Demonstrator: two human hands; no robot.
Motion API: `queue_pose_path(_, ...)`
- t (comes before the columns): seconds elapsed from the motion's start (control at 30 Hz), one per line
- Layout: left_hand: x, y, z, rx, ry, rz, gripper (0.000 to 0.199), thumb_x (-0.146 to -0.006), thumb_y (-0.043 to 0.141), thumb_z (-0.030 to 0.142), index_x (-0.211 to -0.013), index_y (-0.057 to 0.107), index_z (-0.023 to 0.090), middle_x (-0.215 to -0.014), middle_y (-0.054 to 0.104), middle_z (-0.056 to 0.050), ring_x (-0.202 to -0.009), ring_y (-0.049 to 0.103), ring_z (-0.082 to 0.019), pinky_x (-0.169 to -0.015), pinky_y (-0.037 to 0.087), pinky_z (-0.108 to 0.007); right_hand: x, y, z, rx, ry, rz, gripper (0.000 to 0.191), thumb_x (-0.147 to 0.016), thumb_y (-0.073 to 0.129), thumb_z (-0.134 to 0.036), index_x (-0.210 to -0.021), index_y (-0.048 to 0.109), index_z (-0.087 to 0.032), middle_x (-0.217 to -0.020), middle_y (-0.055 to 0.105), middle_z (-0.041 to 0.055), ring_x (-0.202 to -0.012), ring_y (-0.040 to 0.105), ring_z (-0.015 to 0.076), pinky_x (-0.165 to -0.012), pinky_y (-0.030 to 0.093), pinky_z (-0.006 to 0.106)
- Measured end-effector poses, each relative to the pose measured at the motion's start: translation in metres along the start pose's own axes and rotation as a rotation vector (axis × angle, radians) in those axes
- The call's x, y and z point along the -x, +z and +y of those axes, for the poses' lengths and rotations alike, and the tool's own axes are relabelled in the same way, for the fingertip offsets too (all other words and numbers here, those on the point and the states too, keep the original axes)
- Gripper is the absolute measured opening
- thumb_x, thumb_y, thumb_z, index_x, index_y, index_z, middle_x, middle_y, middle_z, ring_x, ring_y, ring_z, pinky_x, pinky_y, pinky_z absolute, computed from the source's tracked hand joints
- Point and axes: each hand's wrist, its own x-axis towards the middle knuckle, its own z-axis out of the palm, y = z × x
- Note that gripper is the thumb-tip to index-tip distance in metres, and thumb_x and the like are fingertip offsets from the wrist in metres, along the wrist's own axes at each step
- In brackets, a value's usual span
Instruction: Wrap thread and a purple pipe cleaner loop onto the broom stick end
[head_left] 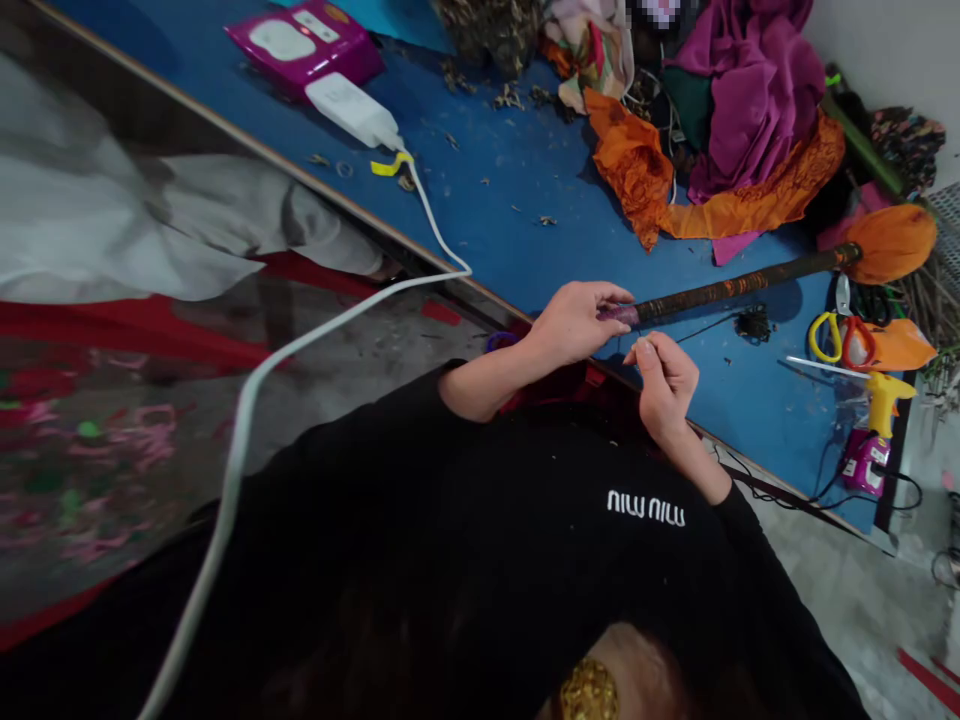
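A long dark stick [735, 287] wrapped with rusty-brown bands lies slanted over the blue table, an orange cloth bulb [896, 243] at its far right end. At its near end, my left hand [576, 322] is closed round a purple wrapped tip [619, 315]. Just right of that tip, my right hand [664, 378] is pinched on a thin dark thread. The thread appears to run toward a small dark tangle [753, 323] on the table.
Orange cloth [634, 165] and magenta cloth [757, 100] are heaped at the back. Scissors [842, 325] and a yellow glue gun [885, 400] sit at the right. A white cable [247, 400] crosses the left side from a power strip [352, 108]. Another person's pale sleeve [225, 205] is at left.
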Motion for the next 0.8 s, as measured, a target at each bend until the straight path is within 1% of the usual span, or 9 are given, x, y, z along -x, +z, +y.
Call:
queue_pose_path(0.07,0.000,0.001,-0.001,-0.044,0.021,-0.017,0.045,-0.074,0.074,0.022,-0.118,0.081,0.012,-0.110,0.084,-0.010,-0.103,0.077,-0.026,-0.098,0.060,-0.039,0.002,0.000,-0.003,0.007,-0.057,-0.024,0.040,-0.107,0.054,-0.034,-0.070,0.060,-0.020,-0.065,0.056,-0.0025,-0.061,0.049,0.0102,-0.062,0.041,0.028)
queue_pose_path(0.17,-0.001,0.000,0.001,-0.160,0.015,-0.042,0.038,-0.076,0.073,0.023,-0.112,0.083,0.014,-0.105,0.085,-0.009,-0.098,0.078,-0.026,-0.093,0.060,-0.038,-0.001,-0.004,-0.003,-0.017,-0.095,-0.075,0.037,-0.107,0.054,-0.031,-0.072,0.062,-0.020,-0.067,0.057,-0.0024,-0.063,0.050,0.0103,-0.064,0.042,0.029)
queue_pose_path(0.23,-0.001,-0.001,0.006,-0.280,0.016,-0.048,0.034,-0.079,0.071,0.023,-0.110,0.083,0.015,-0.103,0.084,-0.009,-0.096,0.077,-0.026,-0.090,0.059,-0.038,-0.007,-0.010,0.000,-0.063,-0.059,-0.103,0.038,-0.108,0.055,-0.034,-0.074,0.063,-0.021,-0.069,0.057,-0.0021,-0.064,0.052,0.0105,-0.064,0.043,0.029)
queue_pose_path(0.33,0.001,-0.003,0.014,-0.438,0.032,-0.039,0.034,-0.084,0.069,0.023,-0.114,0.082,0.017,-0.109,0.084,-0.009,-0.100,0.076,-0.027,-0.092,0.056,-0.039,-0.024,-0.020,0.004,-0.181,0.030,-0.104,0.039,-0.107,0.057,-0.043,-0.075,0.065,-0.022,-0.071,0.058,-0.0021,-0.068,0.058,0.0113,-0.068,0.048,0.030)
queue_pose_path(0.43,0.004,-0.004,0.021,-0.519,0.031,-0.027,0.033,-0.086,0.068,0.024,-0.117,0.081,0.021,-0.114,0.083,-0.007,-0.107,0.075,-0.029,-0.092,0.054,-0.037,-0.046,-0.028,0.006,-0.258,0.082,-0.080,0.042,-0.102,0.062,-0.054,-0.075,0.065,-0.022,-0.070,0.058,-0.0027,-0.071,0.063,0.0122,-0.074,0.053,0.030)
queue_pose_path(0.5,0.006,-0.005,0.024,-0.551,0.032,-0.037,0.031,-0.088,0.068,0.025,-0.116,0.081,0.023,-0.114,0.083,-0.006,-0.109,0.076,-0.029,-0.091,0.054,-0.036,-0.061,-0.030,0.007,-0.268,0.093,-0.097,0.044,-0.099,0.065,-0.059,-0.074,0.065,-0.022,-0.070,0.059,-0.0030,-0.072,0.065,0.0122,-0.078,0.056,0.030)
queue_pose_path(0.67,0.007,-0.006,0.028,-0.639,0.027,-0.062,0.036,-0.091,0.067,0.026,-0.124,0.079,0.023,-0.118,0.083,-0.007,-0.115,0.076,-0.033,-0.091,0.055,-0.037,-0.095,-0.024,0.011,-0.234,0.135,-0.202,0.048,-0.097,0.066,-0.063,-0.074,0.066,-0.021,-0.072,0.064,-0.0027,-0.075,0.069,0.0110,-0.084,0.059,0.028)
queue_pose_path(0.8,0.009,-0.004,0.031,-0.684,0.018,-0.073,0.039,-0.094,0.063,0.026,-0.131,0.076,0.024,-0.122,0.082,-0.008,-0.119,0.075,-0.034,-0.094,0.057,-0.040,-0.117,-0.012,0.022,-0.210,0.218,-0.273,0.046,-0.097,0.067,-0.059,-0.073,0.065,-0.020,-0.071,0.065,-0.0029,-0.073,0.068,0.0085,-0.080,0.058,0.024)
